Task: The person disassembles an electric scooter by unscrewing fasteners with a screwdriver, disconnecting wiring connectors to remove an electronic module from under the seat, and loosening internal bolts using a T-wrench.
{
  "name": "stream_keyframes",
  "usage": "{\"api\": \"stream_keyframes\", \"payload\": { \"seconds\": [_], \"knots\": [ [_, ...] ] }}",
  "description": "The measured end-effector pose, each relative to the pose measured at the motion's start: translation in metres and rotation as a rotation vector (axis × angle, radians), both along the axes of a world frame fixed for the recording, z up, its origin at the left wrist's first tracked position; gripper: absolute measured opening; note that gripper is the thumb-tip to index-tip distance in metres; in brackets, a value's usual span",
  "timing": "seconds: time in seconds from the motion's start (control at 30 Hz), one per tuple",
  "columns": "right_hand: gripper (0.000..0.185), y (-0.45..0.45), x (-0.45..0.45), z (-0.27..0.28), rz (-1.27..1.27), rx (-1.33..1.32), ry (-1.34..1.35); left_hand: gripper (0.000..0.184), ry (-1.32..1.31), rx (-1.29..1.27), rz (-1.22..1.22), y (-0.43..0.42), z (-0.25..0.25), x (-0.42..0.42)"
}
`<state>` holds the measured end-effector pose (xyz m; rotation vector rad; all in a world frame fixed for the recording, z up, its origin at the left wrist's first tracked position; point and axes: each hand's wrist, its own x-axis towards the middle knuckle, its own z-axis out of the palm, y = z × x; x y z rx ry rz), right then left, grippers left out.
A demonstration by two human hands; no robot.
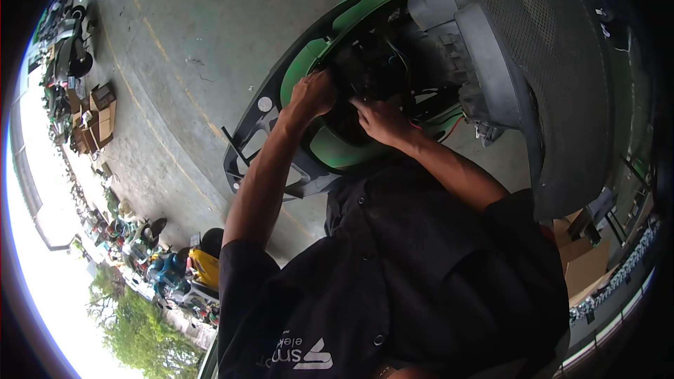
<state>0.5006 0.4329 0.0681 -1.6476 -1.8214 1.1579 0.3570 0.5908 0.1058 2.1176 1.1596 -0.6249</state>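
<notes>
I've got the left hand by the curved green plastic shell, probably bracing, right hand inside, can't tell either grip.

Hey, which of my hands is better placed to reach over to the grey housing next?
Probably your right hand: it is nearer the grey housing. Your left hand is farther off, by the green panel.

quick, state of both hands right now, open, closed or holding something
Left hand: curled beside the green panel; whether it holds anything cannot be told.
Right hand: partly curled at the dark opening; grip cannot be told.
</notes>
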Motion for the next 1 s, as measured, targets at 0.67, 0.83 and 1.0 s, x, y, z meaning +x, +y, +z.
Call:
{"api": "stream_keyframes", "payload": {
  "seconds": [0.67,0.83,1.0],
  "knots": [
    [0.026,-0.018,-0.028,0.011,-0.147,-0.370,-0.029,0.042,0.043,0.125,-0.077,-0.014,0.002,0.008],
    [0.027,-0.016,-0.031,0.012,-0.184,-0.289,-0.055,0.041,0.033,0.181,-0.068,-0.023,0.000,0.011],
    [0.027,-0.015,-0.033,0.014,-0.120,-0.389,-0.114,0.013,0.127,0.083,-0.140,-0.023,0.006,0.017]
  ]
}}
